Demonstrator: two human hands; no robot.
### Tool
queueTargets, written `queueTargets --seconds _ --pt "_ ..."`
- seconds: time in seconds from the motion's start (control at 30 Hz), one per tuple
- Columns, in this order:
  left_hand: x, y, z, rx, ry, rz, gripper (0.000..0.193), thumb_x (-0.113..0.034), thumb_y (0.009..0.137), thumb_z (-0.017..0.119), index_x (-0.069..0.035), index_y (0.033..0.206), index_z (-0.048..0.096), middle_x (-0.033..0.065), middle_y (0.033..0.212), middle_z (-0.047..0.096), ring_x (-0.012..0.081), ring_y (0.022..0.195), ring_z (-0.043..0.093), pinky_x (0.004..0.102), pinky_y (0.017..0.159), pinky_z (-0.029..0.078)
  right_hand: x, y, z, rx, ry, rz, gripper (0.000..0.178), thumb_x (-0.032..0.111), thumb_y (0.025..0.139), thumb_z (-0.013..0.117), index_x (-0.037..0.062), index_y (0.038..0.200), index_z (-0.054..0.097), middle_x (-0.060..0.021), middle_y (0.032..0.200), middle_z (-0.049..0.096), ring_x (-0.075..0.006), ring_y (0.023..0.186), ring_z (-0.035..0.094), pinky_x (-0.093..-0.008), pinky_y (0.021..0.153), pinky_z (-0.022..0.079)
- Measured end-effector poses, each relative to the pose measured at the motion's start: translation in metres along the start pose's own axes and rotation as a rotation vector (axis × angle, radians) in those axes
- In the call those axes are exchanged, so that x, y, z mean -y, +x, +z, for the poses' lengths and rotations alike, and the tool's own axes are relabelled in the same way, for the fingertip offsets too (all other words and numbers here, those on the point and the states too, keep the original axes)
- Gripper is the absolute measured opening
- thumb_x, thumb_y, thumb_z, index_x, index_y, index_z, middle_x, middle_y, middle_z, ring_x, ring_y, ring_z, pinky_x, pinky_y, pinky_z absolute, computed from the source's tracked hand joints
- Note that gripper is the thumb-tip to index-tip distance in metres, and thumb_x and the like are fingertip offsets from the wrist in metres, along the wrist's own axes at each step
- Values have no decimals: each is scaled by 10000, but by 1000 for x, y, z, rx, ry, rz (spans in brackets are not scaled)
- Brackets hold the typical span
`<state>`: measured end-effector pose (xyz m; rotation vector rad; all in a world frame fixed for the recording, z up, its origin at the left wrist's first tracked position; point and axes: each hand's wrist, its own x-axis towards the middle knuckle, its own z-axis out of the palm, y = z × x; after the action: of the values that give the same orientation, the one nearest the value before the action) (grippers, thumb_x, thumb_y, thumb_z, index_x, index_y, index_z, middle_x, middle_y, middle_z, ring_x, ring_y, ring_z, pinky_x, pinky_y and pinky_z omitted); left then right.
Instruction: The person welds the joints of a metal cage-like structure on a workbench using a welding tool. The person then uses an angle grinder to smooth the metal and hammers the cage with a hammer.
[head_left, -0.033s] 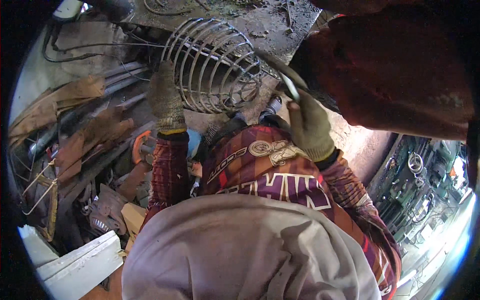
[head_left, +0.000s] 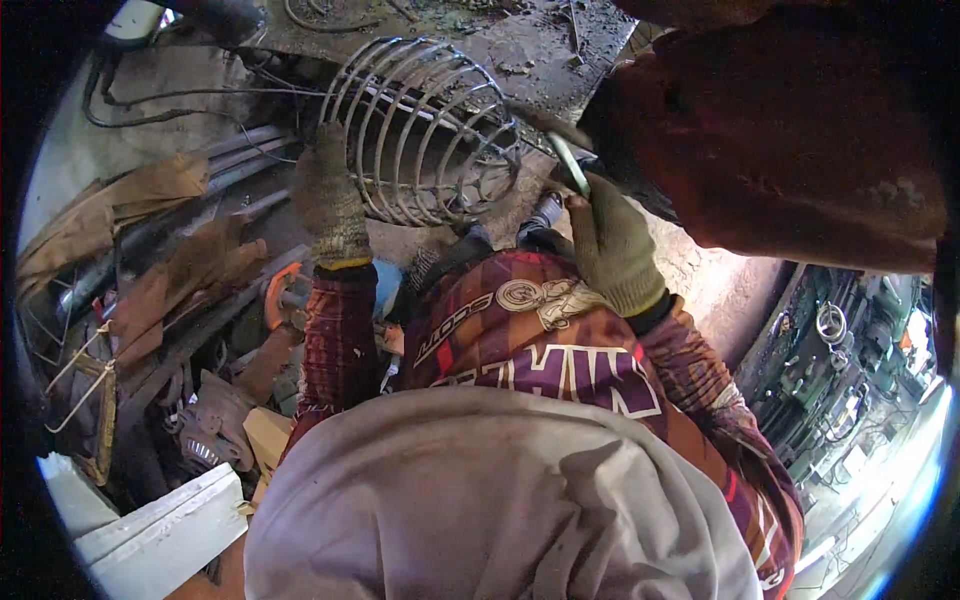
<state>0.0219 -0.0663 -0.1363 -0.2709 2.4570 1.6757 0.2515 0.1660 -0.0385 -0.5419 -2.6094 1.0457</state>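
A barrel-shaped cage of bent metal rods (head_left: 430, 135) lies on its side at the edge of a grimy work table. My left hand (head_left: 330, 195), in a dirty knitted glove, is closed at the cage's left end, with its fingertips mostly hidden. On the other side, my gloved right hand (head_left: 615, 245) grips a hammer-like tool (head_left: 567, 163) with a bright metal shaft and a long dark head. That dark head reaches to the cage's right end; whether it touches the rods I cannot tell.
Dark debris covers the table top (head_left: 520, 50). Cables (head_left: 200, 95) run in from the left above metal pipes and rusty scrap (head_left: 180, 270). A large dark reddish-brown surface (head_left: 790, 150) blocks the upper right. Several tools and metal parts (head_left: 835, 350) lie at the far right.
My right hand and the tool have shifted slightly up and to the left. The cage and my left hand have hardly moved.
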Motion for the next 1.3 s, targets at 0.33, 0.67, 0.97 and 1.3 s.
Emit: queueTargets --seconds 0.33,0.67,0.97,1.3 --pt "-22 -10 -1 26 120 220 586 -560 956 566 -10 1090 719 165 999 725 311 920 652 413 841 466 11 3 6 62 -56 119 291 231 998 526 19 1186 591 -235 878 660 -432 793 651 -465 682 503" --pt "-20 -6 -2 8 117 159 574 -555 934 602 -5 1037 727 189 944 712 334 854 640 411 821 483 10 -2 5 64 24 193 311 259 1003 513 27 1193 597 -249 882 659 -437 817 653 -473 685 509" --pt "15 7 -14 79 446 370 306 -277 1007 528 -124 1234 665 167 1096 674 363 979 645 446 848 502 10 -2 5 62 53 188 299 240 984 549 15 1170 611 -224 875 671 -402 794 673 -446 673 517" --pt "31 6 -18 -28 -301 8 356 -297 999 569 -38 1237 625 136 1161 664 284 1037 636 413 892 499 -23 -19 9 -94 335 330 270 220 1036 507 26 1179 630 48 673 505 -37 580 432 -219 525 359"
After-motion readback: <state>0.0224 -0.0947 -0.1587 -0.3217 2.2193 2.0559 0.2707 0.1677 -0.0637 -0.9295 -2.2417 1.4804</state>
